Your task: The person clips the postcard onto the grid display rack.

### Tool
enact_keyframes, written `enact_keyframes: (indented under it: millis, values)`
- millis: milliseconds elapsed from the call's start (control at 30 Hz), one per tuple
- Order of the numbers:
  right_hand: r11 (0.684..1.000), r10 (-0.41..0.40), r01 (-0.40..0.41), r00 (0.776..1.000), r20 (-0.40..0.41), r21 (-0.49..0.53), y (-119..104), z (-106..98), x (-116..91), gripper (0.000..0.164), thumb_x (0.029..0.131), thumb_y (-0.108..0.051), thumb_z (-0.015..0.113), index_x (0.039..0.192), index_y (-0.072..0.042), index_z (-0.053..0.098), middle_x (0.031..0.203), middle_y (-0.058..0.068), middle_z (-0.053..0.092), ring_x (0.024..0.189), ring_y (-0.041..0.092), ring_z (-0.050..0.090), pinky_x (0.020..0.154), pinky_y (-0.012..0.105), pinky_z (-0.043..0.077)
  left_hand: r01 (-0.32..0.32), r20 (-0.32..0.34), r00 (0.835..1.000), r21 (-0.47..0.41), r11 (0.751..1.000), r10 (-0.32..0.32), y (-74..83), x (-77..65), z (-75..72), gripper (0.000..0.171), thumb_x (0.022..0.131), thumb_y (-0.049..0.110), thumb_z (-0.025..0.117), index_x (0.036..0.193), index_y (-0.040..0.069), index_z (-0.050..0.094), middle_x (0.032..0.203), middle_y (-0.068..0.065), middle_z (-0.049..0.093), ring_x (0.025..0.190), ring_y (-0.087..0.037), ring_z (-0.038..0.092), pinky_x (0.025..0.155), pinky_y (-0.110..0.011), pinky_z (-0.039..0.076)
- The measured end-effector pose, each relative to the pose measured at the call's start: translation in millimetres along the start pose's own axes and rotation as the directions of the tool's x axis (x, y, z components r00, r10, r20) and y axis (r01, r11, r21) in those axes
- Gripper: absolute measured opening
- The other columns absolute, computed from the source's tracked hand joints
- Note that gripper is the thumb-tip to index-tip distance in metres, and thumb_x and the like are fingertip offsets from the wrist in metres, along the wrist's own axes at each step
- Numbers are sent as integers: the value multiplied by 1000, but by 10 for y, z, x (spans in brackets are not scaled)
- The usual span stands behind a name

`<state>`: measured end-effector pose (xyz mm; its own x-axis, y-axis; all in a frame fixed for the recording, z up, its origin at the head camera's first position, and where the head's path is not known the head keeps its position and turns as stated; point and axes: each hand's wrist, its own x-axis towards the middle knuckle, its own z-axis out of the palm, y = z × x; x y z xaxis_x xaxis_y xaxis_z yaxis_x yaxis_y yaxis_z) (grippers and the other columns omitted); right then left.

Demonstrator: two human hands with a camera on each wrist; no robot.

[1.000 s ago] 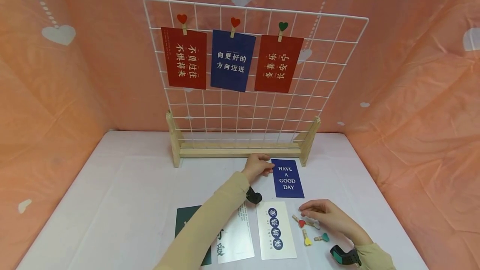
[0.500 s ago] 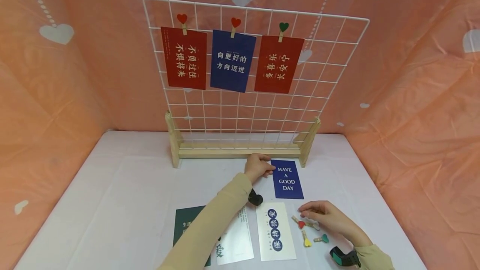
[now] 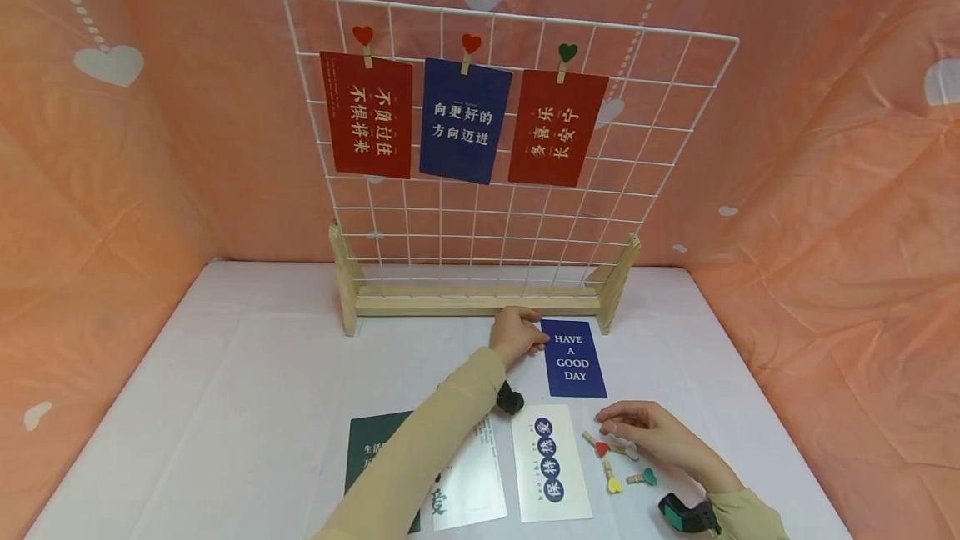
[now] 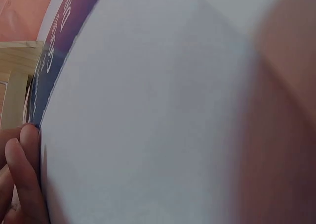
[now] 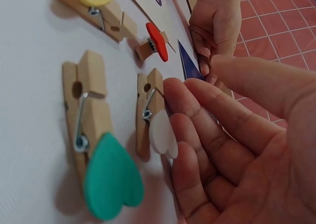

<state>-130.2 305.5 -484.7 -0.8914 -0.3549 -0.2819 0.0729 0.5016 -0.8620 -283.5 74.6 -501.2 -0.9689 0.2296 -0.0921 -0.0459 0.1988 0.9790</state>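
My left hand [image 3: 514,334] reaches to the left edge of a blue card [image 3: 573,382] lettered HAVE A GOOD DAY, which lies flat on the table. Its fingertips [image 4: 29,131] meet that edge in the left wrist view. Relaxed and slightly bent, the fingers of my right hand [image 3: 660,436] hover beside several small wooden clothespins, holding none. Nearest to them is the clothespin with a white heart [image 5: 162,134]. Around it lie a red-heart clothespin [image 5: 157,42], a yellow-heart clothespin [image 3: 613,484] and a teal-heart clothespin [image 5: 112,179].
A white wire grid [image 3: 450,209] in a wooden stand [image 3: 480,306] rises behind, with a blue card [image 3: 463,161] clipped between two red cards. In front lie a white card [image 3: 528,507], another white card [image 3: 483,507] and a green card [image 3: 360,432], partly under my left sleeve.
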Motion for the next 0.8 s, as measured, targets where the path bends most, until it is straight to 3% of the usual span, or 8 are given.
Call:
enact_keyframes:
  millis: [500, 800]
  values:
    - [1000, 6, -7, 1000, 15, 22, -35, 2, -9, 36, 97, -26, 58, 120, 0, 62, 110, 11, 65, 97, 24, 56, 83, 20, 47, -48, 68, 997, 12, 999, 47, -14, -5, -28, 52, 69, -8, 80, 118, -6, 62, 62, -4, 65, 43, -8, 54, 42, -18, 47]
    - [1000, 3, -3, 1000, 9, 8, -10, 2, -7, 35, 97, -26, 59, 120, 0, 62, 108, 11, 66, 96, 25, 56, 82, 20, 47, -28, 65, 997, -11, 1000, 28, -9, -11, -23, 43, 68, -11, 79, 108, -7, 63, 64, -6, 64, 44, -9, 55, 42, -19, 47]
